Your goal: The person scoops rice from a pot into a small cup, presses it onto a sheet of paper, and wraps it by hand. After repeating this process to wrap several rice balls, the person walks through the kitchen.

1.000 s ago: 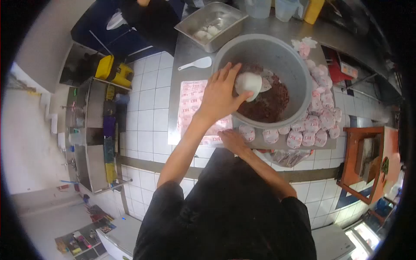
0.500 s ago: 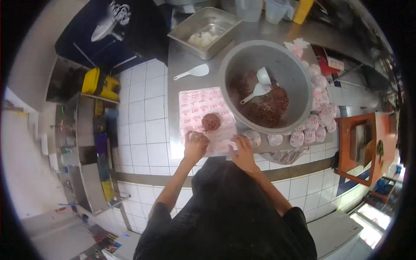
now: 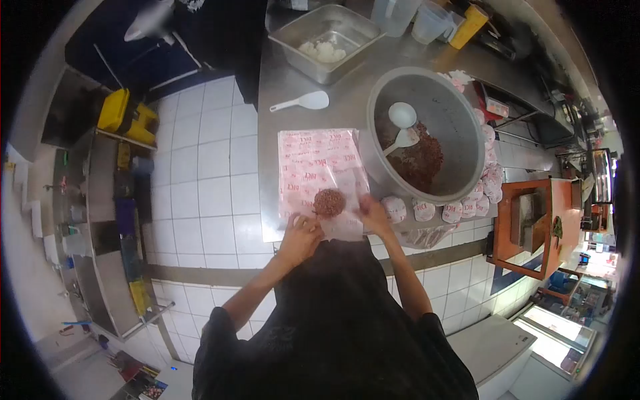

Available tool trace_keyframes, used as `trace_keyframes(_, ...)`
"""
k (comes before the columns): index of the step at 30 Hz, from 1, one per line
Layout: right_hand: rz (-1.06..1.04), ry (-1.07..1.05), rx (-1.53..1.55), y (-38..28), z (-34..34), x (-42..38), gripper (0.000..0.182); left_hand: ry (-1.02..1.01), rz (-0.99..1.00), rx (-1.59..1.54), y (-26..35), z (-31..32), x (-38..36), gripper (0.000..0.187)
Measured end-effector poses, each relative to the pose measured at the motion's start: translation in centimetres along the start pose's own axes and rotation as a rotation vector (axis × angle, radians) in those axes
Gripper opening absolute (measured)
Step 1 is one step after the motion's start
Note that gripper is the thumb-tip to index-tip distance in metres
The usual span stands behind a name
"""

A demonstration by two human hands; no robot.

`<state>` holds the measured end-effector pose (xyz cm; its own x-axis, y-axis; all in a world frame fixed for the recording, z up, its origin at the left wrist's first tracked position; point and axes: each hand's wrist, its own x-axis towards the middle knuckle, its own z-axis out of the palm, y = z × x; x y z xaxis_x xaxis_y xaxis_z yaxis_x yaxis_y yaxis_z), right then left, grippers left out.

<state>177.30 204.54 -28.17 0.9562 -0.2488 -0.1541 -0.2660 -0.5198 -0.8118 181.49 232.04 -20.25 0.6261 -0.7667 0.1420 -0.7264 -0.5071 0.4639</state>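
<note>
A round brown mound of food (image 3: pixel 329 203) sits near the front edge of the pink-printed white paper sheets (image 3: pixel 319 158). At that edge, beside the mound's lower left, my left hand (image 3: pixel 301 235) has its fingers curled and closed on the paper. My right hand (image 3: pixel 375 215) is at the paper's right edge, its fingertips smeared by motion. To the right, the big grey pot (image 3: pixel 377 152) holds brown crumbly food (image 3: pixel 427 163), a white scoop (image 3: pixel 402 115) and a white spoon (image 3: pixel 404 140). Paper-wrapped bundles (image 3: pixel 425 211) line the pot's front and right side.
A white paddle (image 3: pixel 312 101) lies behind the paper on the steel table (image 3: pixel 267 150). Farther back are a steel tray (image 3: pixel 317 71) with white food, clear jugs (image 3: pixel 431 25) and a yellow container (image 3: pixel 469 28). An orange cabinet (image 3: pixel 547 233) stands at right.
The whole view has shifted. My left hand's fingers are more curled beside the mound. My right hand has moved slightly away from the front edge, along the paper's right side.
</note>
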Motion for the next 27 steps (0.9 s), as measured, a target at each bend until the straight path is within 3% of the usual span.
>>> trace_keyframes(3,0.078,-0.031,-0.037,-2.1,-1.9,2.3,0.027,-0.027,0.024,-0.026,0.1,-0.8,0.6,0.007)
trace_keyframes(4,0.085,-0.252,-0.329,-1.4,-2.3,3.3,0.033,-0.016,0.036,-0.01,0.0,-0.9,0.7,0.007)
trace_keyframes(7,-0.07,-0.326,-0.395,-2.1,-2.6,4.1,0.041,-0.009,0.039,0.038,-0.2,-1.7,1.0,0.009)
trace_keyframes(8,-0.078,-0.327,-0.398,-2.6,-2.4,4.7,0.041,-0.002,0.035,0.041,-0.4,-1.8,1.1,0.009)
trace_keyframes(10,-0.225,-0.076,-0.404,-4.8,-1.0,6.2,0.046,0.016,0.083,0.083,-0.8,-2.1,0.9,0.01)
trace_keyframes(12,-0.013,-0.294,-0.354,-7.3,-0.9,9.2,0.043,0.008,0.079,0.086,-0.6,-2.1,1.1,0.011)
trace_keyframes(13,-0.003,-0.291,-0.347,-6.0,0.4,10.9,0.043,0.007,0.092,0.091,-0.5,-2.1,1.6,0.011)
trace_keyframes(15,-0.215,-0.178,-0.446,-3.7,2.8,13.0,0.034,-0.005,0.114,0.053,-0.1,-2.3,2.3,0.013)
trace_keyframes(18,-0.299,-0.213,-0.339,-6.0,1.7,10.9,0.02,-0.01,0.104,0.056,-0.3,-2.4,3.7,0.013)
trace_keyframes(20,-0.364,-0.059,-0.302,-7.6,1.2,6.4,0.019,0.094,0.105,0.028,-0.2,-3.0,5.1,0.015)
trace_keyframes(25,-0.39,-0.063,-0.158,-9.2,0.5,0.4,0.021,0.077,0.187,0.06,-2.0,-0.9,7.6,0.022)
trace_keyframes(27,-0.388,-0.033,-0.134,-9.0,0.9,-1.5,0.021,-0.192,0.114,-0.061,-2.6,-0.6,7.9,0.023)
